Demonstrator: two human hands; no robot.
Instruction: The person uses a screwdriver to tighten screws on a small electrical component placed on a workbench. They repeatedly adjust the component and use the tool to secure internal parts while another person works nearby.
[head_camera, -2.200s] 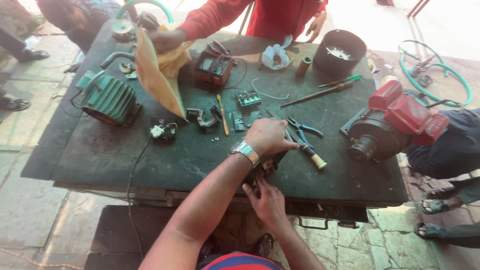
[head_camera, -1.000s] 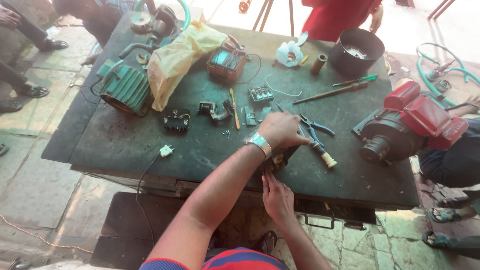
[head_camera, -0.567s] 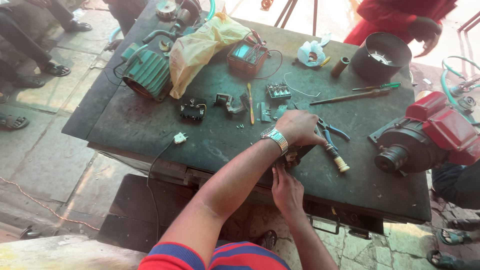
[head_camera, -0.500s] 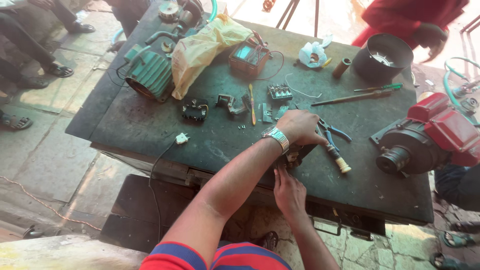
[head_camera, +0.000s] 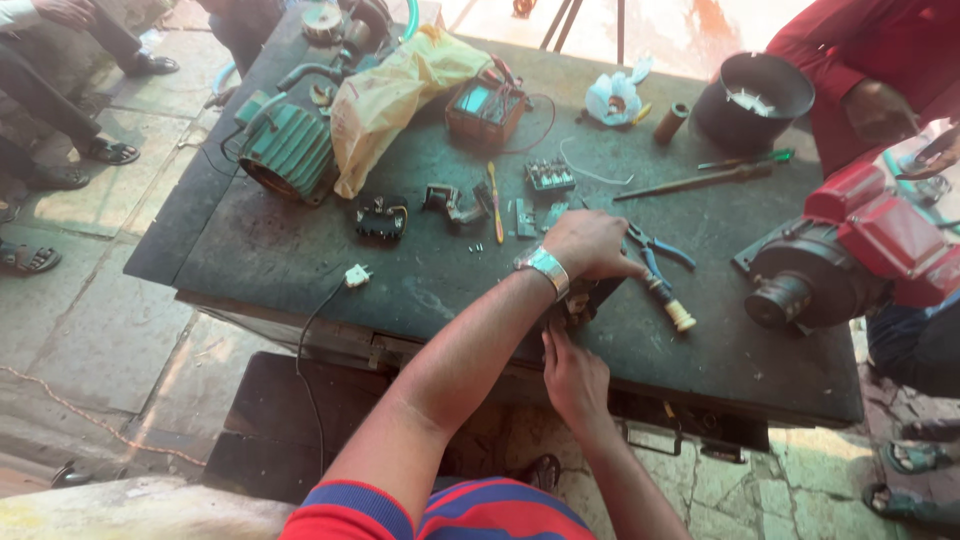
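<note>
Left hand curled down over a small dark part at the near edge of the tabletop, fingers closed on it. Right hand under it, fingertips pinching its lower end; exact grip hidden. Blue-handled pliers just right of my left fingers, cream-handled screwdriver beside them. Best to keep the left hand pressing firmly so the part can't twist, and work the right in small moves.

yellow plastic bag — slumped against green motor | white bag — table's far edge
</note>
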